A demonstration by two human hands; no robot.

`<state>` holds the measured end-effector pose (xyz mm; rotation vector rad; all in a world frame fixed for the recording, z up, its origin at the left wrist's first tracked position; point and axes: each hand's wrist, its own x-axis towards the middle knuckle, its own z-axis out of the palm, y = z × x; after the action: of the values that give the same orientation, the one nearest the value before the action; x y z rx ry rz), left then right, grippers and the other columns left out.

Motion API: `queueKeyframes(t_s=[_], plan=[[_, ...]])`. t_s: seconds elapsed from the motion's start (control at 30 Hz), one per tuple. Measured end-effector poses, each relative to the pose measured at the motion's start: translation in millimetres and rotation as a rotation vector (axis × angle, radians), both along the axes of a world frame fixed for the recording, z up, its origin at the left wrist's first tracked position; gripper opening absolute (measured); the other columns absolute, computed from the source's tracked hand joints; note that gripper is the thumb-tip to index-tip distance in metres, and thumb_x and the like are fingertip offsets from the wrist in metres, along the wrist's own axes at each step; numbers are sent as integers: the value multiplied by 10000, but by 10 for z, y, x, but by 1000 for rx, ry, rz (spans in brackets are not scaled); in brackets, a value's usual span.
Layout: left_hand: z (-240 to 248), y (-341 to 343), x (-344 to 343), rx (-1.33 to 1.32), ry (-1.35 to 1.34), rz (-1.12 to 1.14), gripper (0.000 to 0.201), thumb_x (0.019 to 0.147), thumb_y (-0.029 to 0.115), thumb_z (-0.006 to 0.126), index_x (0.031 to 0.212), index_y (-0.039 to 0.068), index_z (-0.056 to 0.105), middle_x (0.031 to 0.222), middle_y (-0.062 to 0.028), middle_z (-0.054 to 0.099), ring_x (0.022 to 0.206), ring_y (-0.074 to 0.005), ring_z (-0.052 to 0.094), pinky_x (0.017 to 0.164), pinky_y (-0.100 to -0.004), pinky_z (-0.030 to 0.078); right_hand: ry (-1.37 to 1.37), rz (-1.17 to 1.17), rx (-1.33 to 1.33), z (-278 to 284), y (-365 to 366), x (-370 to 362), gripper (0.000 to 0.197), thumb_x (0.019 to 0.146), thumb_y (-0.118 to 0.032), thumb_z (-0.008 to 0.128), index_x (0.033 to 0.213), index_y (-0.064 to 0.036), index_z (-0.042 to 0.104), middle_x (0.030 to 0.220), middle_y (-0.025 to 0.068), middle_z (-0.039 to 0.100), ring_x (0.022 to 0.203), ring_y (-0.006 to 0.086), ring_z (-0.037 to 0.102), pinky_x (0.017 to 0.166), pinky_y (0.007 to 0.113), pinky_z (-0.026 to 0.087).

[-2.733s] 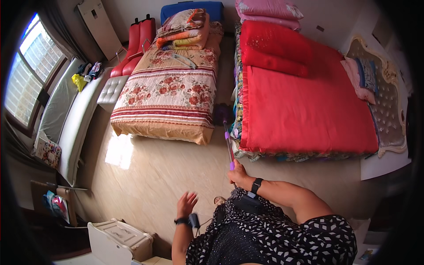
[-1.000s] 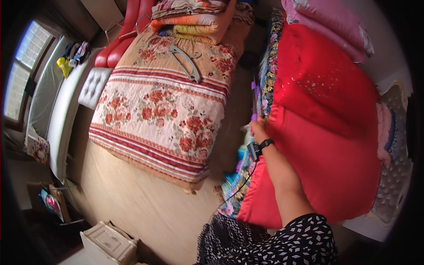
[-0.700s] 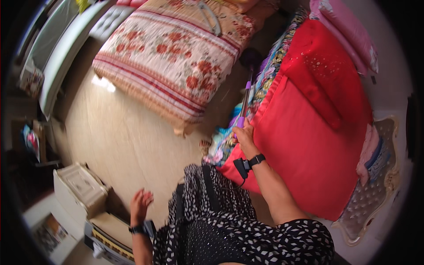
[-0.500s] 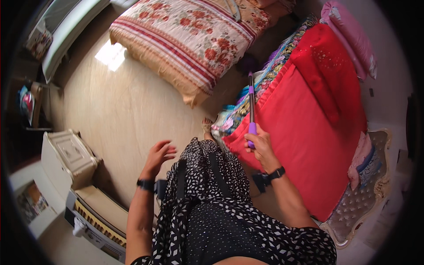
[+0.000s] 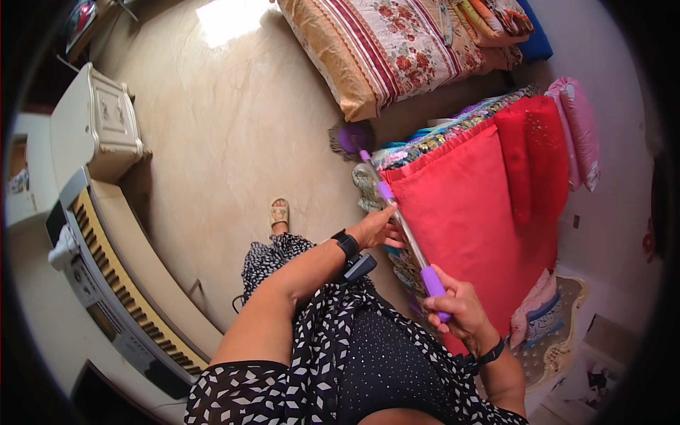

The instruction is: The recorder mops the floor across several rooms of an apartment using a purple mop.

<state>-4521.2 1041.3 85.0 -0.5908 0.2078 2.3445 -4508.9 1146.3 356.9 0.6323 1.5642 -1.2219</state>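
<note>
My right hand [image 5: 459,306] is wrapped round the purple grip at the near end of a long-handled mop [image 5: 414,244]. Its silver pole slants away to the far left. The round purple mop head [image 5: 354,138] with a dark grey fringe is at floor level, by the corner of the flower-patterned bed. Farther up the pole is my left hand [image 5: 379,228], fingers loosely stretched, thumb and fingertips at the pole's side rather than closed round it. Just right of the pole lies a red satin cover [image 5: 460,205] over a stack of patterned textiles [image 5: 432,145].
A bed with a floral cover [image 5: 404,60] stands at the far side. Pink pillows [image 5: 577,134] rest by the right wall. To the left are a cream cabinet [image 5: 106,127] and an electronic keyboard [image 5: 117,290]. My sandalled foot [image 5: 280,212] is on the beige floor [image 5: 212,142].
My left hand has come across from the left to the mop's pole. The mop head has swung left, out from between bed and textiles, and my right hand is lower and closer.
</note>
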Motion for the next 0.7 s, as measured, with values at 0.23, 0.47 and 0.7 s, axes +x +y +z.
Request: queueKeyframes(t_s=[0.23,0.47,0.7], plan=[[-471,773,443,-138,-262,49,265,891,164,412,1051,-7,286,824,-209,448,763,-355,542,663,-625,454,98,322,-4,-152,987,751,755,684,31,547,1328,46,153,571,42,486,410,97,458,365,215,354],[-633,2056,1043,-268,-288,-197,192,905,131,355,1019,-14,301,780,-186,459,701,-343,551,675,-639,435,40,-6,55,-512,2536,1728,698,651,7,536,1302,24,284,644,38,476,446,73,406,412,205,312],[-561,3383,1914,-118,-219,-483,205,897,131,349,998,-45,318,888,-250,507,796,-370,564,655,-585,471,73,13,294,-199,3611,2601,668,598,14,524,1251,16,383,602,32,488,402,90,408,360,232,319]])
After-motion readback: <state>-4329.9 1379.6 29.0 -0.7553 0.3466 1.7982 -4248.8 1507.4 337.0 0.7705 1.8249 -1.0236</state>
